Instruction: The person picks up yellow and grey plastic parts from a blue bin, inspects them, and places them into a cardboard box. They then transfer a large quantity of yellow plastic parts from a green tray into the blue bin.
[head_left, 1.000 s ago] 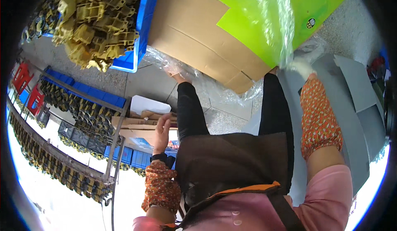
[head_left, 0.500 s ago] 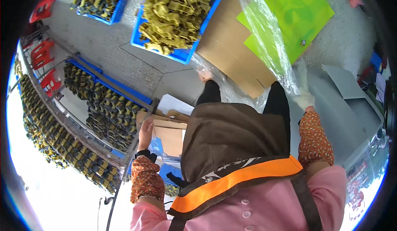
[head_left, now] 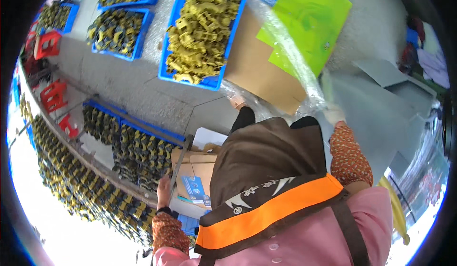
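Observation:
My right hand, in a pale glove, is closed on a long strip of clear plastic film. The film runs away from it across a lime-green sheet and a brown cardboard sheet on the floor. My left hand lies at the metal edge of the rack on the left, beside an opened cardboard box. Its fingers look stretched out, with nothing visible in them. Both forearms wear patterned sleeves, and my brown apron hides part of the floor.
A blue bin heaped with olive-yellow parts stands ahead. More blue bins of dark-and-yellow parts are farther left. The rack holds rows of similar parts. Red stools stand beyond it. Grey sheets lie at right.
My view has shifted, bringing more bins on the left into sight. My left hand has moved nearer to me along the rack edge. The right hand still holds the film.

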A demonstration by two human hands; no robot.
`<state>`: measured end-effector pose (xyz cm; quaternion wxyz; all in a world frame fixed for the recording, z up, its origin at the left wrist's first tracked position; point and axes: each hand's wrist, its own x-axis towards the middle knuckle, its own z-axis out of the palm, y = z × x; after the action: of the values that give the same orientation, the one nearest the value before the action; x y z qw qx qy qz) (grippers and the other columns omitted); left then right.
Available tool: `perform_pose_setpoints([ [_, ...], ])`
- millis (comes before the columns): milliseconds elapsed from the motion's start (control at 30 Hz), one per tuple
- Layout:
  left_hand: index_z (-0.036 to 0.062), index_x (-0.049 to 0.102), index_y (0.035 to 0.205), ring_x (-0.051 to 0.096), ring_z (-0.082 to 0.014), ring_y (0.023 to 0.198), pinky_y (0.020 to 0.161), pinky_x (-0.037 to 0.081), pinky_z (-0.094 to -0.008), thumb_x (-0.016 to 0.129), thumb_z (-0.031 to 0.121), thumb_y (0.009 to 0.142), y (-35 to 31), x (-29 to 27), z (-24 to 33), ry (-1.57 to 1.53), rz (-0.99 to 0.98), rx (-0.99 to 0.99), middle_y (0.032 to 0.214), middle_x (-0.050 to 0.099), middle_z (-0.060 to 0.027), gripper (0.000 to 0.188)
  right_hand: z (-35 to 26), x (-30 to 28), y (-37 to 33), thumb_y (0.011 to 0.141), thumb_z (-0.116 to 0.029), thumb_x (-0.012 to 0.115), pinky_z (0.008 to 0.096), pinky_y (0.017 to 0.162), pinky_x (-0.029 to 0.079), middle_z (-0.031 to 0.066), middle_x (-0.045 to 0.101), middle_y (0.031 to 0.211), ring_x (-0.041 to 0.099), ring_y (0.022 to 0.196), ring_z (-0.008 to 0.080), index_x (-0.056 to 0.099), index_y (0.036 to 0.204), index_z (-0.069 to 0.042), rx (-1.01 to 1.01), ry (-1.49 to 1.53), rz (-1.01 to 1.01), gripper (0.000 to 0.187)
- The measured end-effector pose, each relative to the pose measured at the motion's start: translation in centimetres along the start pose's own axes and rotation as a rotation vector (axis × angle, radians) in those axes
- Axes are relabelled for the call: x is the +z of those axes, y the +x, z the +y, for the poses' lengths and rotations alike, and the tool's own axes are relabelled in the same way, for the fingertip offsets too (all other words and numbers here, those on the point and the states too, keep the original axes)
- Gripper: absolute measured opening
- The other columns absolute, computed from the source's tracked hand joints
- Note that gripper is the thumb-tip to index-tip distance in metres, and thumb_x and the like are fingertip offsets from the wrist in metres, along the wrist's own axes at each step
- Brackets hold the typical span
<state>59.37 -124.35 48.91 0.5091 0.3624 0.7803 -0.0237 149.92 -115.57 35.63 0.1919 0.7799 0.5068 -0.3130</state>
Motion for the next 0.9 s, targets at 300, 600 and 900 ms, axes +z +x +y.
perform_pose_setpoints([
  [300, 0.0053, 0.062, 0.138, 0.06, -0.0096, 0.099, 0.081, 0.048, -0.0245, 0.06, 0.017, 0.107, -4.8, 7.3, 7.4, -0.197, -0.037, -0.152, 0.119, 0.068, -0.0012, 0.033, -5.7, -5.2, -1.5, 0.084, -0.031, 0.065, 0.0545, 0.093, 0.053, 0.0223, 0.073, 0.102, 0.068, 0.103, 0.0446, 0.076, 0.105, -0.008, -0.092, 0.007, -0.061, 0.033],
  [600, 0.004, 0.061, 0.139, 0.068, -0.026, 0.113, 0.093, 0.054, -0.038, 0.061, 0.015, 0.104, -2.9, 17.4, 15.0, 0.233, -0.085, 0.256, 0.122, 0.072, -0.0123, 0.036, 4.6, 2.4, -0.7, 0.075, -0.044, 0.078, 0.0503, 0.088, 0.059, 0.0265, 0.076, 0.101, 0.075, 0.098, 0.0409, 0.08, 0.101, -0.002, -0.181, -0.062, -0.215, 0.049],
  [900, 0.008, 0.061, 0.141, 0.064, -0.0347, 0.124, 0.107, 0.05, -0.0436, 0.072, 0.017, 0.095, -0.7, 40.4, 36.0, 0.462, -0.514, 0.686, 0.132, 0.067, -0.017, 0.048, 8.7, 0.0, -5.6, 0.082, -0.04, 0.072, 0.051, 0.075, 0.06, 0.0257, 0.074, 0.088, 0.073, 0.081, 0.043, 0.079, 0.096, -0.004, 0.018, 0.441, 0.053, 0.039],
])
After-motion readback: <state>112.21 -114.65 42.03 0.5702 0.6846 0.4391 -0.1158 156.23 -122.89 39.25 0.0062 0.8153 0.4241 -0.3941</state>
